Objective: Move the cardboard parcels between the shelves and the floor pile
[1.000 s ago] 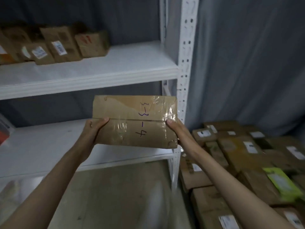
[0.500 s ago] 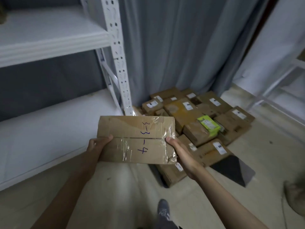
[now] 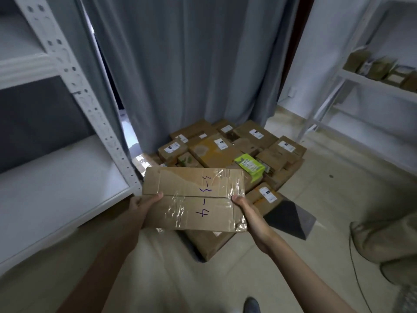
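Cardboard parcel (image 3: 194, 197) held flat in front of the body, off the floor, between both hands. Left hand (image 3: 144, 203) grips the parcel's left edge: thumb lies on the top face, fingers hidden beneath. Right hand (image 3: 244, 208) grips the right edge the same way, thumb on top, fingers wrapped under, out of sight. Top face carries handwritten "3-3-4" in blue ink and a wrinkled strip of clear tape running across the flap seam.

Beyond the hands, on the floor (image 3: 338, 199): the pile of parcels (image 3: 225, 150), brown boxes with white labels, stacked loosely against a grey curtain (image 3: 191, 64). A bright green packet (image 3: 249, 164) lies on the pile just past the right hand. A dark flat sheet (image 3: 291, 219) sits on the floor right of the right hand, touching the pile's near edge.

Left of the left hand: white metal shelf unit (image 3: 56, 177), perforated upright, its lower board bare in view. Far right of the right hand: second white shelf unit (image 3: 372, 84) holding a few small boxes, blurred. Beige sack (image 3: 388, 240) on the floor at the right. Shoe tip (image 3: 251, 304) at the bottom edge.
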